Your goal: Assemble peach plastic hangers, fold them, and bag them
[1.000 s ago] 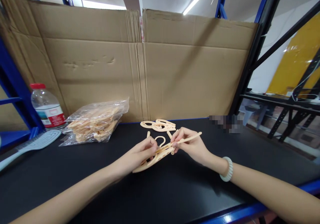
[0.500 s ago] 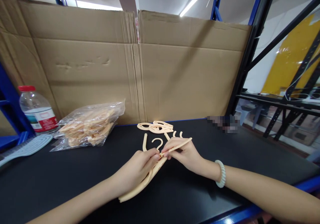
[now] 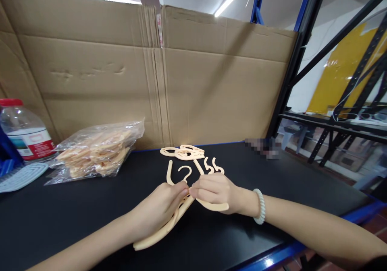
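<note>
Cream plastic parts of a folding clothes hanger are in both hands, low in the middle of the head view. My left hand [image 3: 165, 204] is closed round the hanger [image 3: 154, 236], whose long curved arm slopes down to the left; a hook [image 3: 189, 170] sticks up beyond the fingers. My right hand [image 3: 219, 192] pinches at the hanger's middle, close against the left fingertips, and a curved hanger arm [image 3: 214, 205] shows below its fingers. The joint between the parts is hidden by the fingers. Beyond the hands lie a loose arm piece [image 3: 169, 172] and two small hooks [image 3: 217, 166].
Oval cream pieces [image 3: 189, 154] lie at the back of the black table [image 3: 99, 210]. To the left are a clear bag [image 3: 93, 150] of similar parts, a red-capped bottle [image 3: 28, 138] and a pale blue hairbrush [image 3: 24, 178]. Cardboard [image 3: 99, 73] walls off the back.
My right hand has turned over, so the hanger arm it holds has swung from pointing up and right to lying below the fingers. The view has shifted slightly right.
</note>
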